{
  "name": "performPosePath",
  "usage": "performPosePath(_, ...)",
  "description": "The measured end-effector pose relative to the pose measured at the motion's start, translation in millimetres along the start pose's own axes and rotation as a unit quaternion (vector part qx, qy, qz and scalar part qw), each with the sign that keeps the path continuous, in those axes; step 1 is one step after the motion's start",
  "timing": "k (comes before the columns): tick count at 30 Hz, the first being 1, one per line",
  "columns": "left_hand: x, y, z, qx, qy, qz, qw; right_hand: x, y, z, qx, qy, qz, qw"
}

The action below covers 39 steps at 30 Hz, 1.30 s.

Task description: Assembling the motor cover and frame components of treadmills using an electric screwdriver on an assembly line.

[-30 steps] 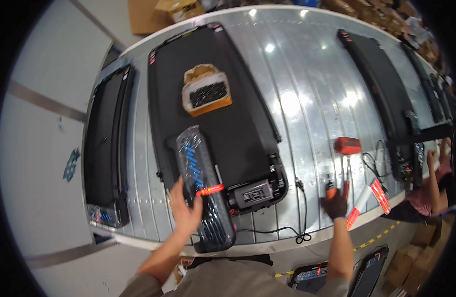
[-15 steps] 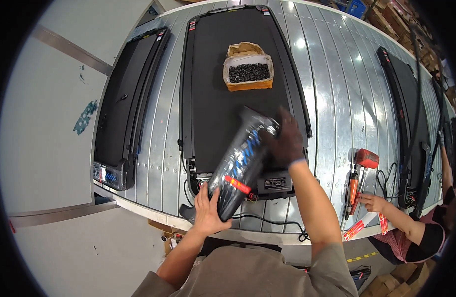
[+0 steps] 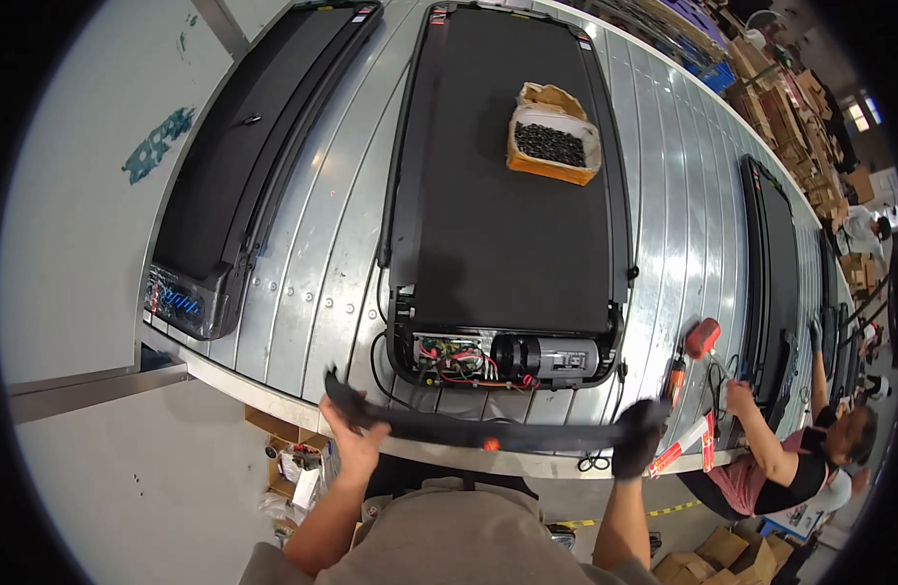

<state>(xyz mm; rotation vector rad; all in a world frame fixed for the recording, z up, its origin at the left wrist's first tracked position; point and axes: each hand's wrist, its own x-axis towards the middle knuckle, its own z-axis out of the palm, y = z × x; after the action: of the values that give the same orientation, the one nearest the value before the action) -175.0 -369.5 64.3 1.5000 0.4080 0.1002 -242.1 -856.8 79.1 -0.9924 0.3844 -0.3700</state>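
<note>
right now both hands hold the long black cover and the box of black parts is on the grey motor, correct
Not the motor: the head view shows the box of black parts on the treadmill belt. The left hand and right hand hold the long black cover.

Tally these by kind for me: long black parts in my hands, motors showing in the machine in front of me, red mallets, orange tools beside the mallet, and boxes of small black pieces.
Long black part: 1
Motor: 1
Red mallet: 1
Orange tool: 1
Box of small black pieces: 1
Total: 5
</note>
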Motion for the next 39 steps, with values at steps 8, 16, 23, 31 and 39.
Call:
performPosePath(8,-1,31,22,-0.007,-0.092,0.152,0.984,-30,-17,36,-0.282,0.121,-0.157,0.939)
performPosePath(16,-17,62,0,0.029,-0.021,0.078,0.996,-36,-13,47,-0.358,0.062,-0.144,0.921)
performPosePath(23,-5,115,-39,0.079,0.04,0.073,0.993,-70,-5,104,-0.324,0.047,-0.108,0.939)
performPosePath(31,3,139,-58,0.048,0.033,0.074,0.996,-67,-28,193,-0.354,0.175,-0.052,0.917)
performPosePath(39,2,149,-64,0.103,0.067,0.075,0.99,-65,-26,176,-0.364,0.109,-0.037,0.924)
